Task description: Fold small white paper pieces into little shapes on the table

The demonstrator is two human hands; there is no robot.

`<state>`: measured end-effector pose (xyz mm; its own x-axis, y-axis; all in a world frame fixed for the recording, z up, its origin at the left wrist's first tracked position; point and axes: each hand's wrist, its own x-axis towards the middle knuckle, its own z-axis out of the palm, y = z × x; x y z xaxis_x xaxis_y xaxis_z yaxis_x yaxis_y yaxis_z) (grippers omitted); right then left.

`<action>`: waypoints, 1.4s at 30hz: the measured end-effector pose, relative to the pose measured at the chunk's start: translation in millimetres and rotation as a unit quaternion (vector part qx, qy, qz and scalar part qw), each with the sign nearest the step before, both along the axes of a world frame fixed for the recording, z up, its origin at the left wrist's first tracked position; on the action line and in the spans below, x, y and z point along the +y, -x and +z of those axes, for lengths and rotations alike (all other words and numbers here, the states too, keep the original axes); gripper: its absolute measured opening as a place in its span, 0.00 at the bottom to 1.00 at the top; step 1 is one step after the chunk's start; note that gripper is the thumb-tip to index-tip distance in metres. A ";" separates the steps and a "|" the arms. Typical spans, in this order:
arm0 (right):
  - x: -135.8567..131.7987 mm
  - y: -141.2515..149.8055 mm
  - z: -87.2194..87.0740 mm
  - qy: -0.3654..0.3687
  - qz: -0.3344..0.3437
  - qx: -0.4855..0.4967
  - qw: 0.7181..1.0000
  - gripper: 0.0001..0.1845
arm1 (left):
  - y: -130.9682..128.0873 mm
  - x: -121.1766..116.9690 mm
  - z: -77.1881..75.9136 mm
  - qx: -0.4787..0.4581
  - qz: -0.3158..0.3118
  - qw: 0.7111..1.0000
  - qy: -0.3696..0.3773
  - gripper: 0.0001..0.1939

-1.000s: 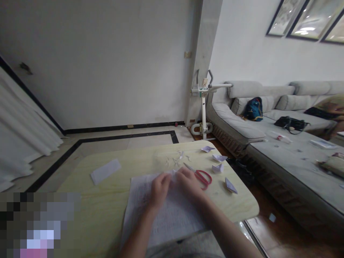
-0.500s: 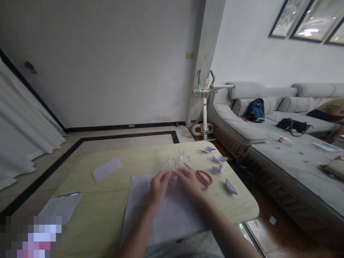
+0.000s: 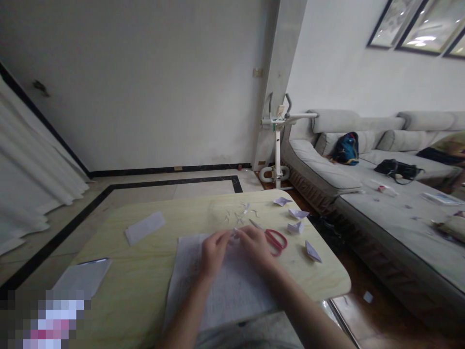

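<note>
My left hand [image 3: 215, 252] and my right hand [image 3: 253, 246] meet over a large printed sheet [image 3: 228, 300] on the table. Between their closed fingertips is a small piece of white paper [image 3: 235, 231], mostly hidden by the fingers. Just right of my right hand lie scissors with red handles [image 3: 276, 242], blades pointing away to the left. Several thin paper scraps [image 3: 240, 217] are scattered beyond the hands. Along the table's right side stand several folded paper boats, one [image 3: 313, 252] nearest me and another [image 3: 298, 214] farther back.
On the pale wooden table [image 3: 138, 286], a stack of white paper slips [image 3: 145, 228] lies at the left. Nearer is a pen [image 3: 90, 262] on a white pad [image 3: 82, 278]. A grey sofa [image 3: 403, 223] stands right of the table, with an exercise machine [image 3: 278, 145] behind.
Both hands stay almost in place, fingertips still together on the small paper. The view shifts very slightly; the scissors, boats and scraps lie as before.
</note>
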<state>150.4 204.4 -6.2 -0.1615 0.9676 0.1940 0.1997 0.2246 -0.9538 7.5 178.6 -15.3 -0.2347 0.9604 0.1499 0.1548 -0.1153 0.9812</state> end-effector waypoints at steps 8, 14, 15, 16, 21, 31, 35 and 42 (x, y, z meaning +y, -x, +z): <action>-3.7 -0.3 4.5 0.001 0.046 0.023 0.999 0.12 | -1.8 5.1 -5.2 -0.090 -0.022 0.996 0.018 0.15; 0.5 3.3 -4.3 0.043 -0.014 0.076 0.996 0.15 | 0.3 6.5 -7.7 -0.126 0.000 0.992 0.026 0.19; 0.8 3.4 -4.5 0.041 -0.004 0.065 0.997 0.13 | 0.5 6.4 -7.5 -0.125 0.006 0.992 0.026 0.18; 0.6 3.5 -4.2 0.037 0.014 0.047 0.998 0.11 | 0.5 6.4 -7.5 -0.123 0.013 0.992 0.023 0.17; -3.1 4.2 0.3 0.013 0.045 -0.012 0.999 0.13 | -0.6 7.7 -10.4 -0.108 0.024 0.994 0.008 0.15; 0.0 3.1 -6.8 -0.003 0.030 -0.007 1.000 0.11 | 1.6 3.6 -5.3 0.011 -0.008 1.000 -0.022 0.11; 1.4 3.1 -8.5 0.011 0.029 0.013 0.999 0.10 | 0.5 4.4 -5.0 0.009 -0.004 1.000 -0.020 0.10; 3.2 2.9 -17.0 -0.074 -0.096 -0.031 0.992 0.09 | 0.2 3.0 -14.5 0.049 0.028 0.998 -0.025 0.13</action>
<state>147.5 207.6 -23.2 0.0068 0.9433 0.3320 0.3088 0.3138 -0.8979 7.2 181.6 -29.7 -0.2704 0.9366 0.2227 0.2565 -0.1529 0.9544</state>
